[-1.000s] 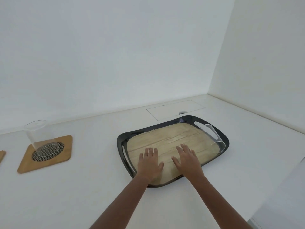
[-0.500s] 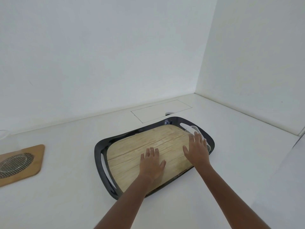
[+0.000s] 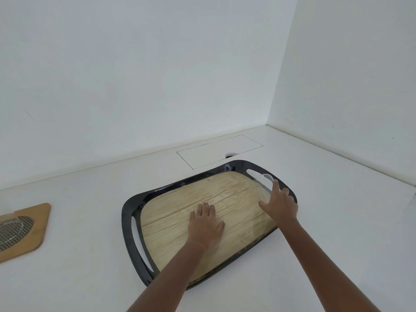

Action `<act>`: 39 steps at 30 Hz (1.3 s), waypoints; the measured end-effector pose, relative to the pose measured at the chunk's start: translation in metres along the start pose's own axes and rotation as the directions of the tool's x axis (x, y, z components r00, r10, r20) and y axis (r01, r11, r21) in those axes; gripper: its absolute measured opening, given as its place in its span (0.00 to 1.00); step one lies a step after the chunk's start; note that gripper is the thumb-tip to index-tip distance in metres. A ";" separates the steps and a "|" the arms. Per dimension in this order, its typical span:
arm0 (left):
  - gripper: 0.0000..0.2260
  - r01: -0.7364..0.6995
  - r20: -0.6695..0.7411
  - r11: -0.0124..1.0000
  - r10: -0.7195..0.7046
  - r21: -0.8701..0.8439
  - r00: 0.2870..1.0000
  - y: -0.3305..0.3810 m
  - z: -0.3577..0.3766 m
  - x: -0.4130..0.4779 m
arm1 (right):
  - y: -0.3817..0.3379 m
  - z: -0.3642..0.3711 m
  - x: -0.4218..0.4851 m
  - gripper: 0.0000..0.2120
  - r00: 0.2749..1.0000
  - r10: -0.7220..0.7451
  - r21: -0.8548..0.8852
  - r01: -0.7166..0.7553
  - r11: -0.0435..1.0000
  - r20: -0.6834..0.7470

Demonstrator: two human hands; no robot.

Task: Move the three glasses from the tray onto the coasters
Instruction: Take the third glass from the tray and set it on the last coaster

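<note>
A black-rimmed tray (image 3: 126, 212) with a wood-pattern floor lies on the white counter. One clear glass (image 3: 263, 178) sits at the tray's far right end, by the handle slot. My right hand (image 3: 280, 204) is over this glass with its fingers spread and touching it; the hand hides the glass's lower part. My left hand (image 3: 206, 224) rests flat and empty on the middle of the tray. At the left edge lies a wooden coaster (image 3: 39, 221) with a mesh centre, on which stands the base of another glass (image 3: 11, 224), mostly cut off by the frame.
White walls meet in a corner behind and to the right of the tray. A flush rectangular hatch (image 3: 219, 152) is set into the counter just behind the tray. Bare counter lies between the tray and the coaster.
My right hand has moved from the tray's middle to the right end and onto the glass. My left hand stayed flat. The view has swung right, pushing the coaster to the left edge.
</note>
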State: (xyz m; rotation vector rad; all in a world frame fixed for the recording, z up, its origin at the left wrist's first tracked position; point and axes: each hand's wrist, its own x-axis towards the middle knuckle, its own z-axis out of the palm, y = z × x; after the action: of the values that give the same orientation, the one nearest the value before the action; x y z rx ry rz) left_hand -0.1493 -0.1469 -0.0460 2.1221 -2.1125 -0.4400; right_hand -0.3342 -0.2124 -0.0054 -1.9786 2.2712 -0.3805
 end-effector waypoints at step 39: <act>0.12 -0.019 -0.107 0.203 -0.430 -0.979 0.896 -0.126 -0.081 -0.112 | -0.196 0.013 -0.144 0.31 0.781 -0.524 0.884 -0.076 0.462 0.341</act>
State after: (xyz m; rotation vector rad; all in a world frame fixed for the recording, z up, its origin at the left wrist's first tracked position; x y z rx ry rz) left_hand -0.0043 -0.0425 0.0094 1.4337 -0.7707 -0.9788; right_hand -0.1221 -0.0956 0.0201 -1.4920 1.0047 -0.6685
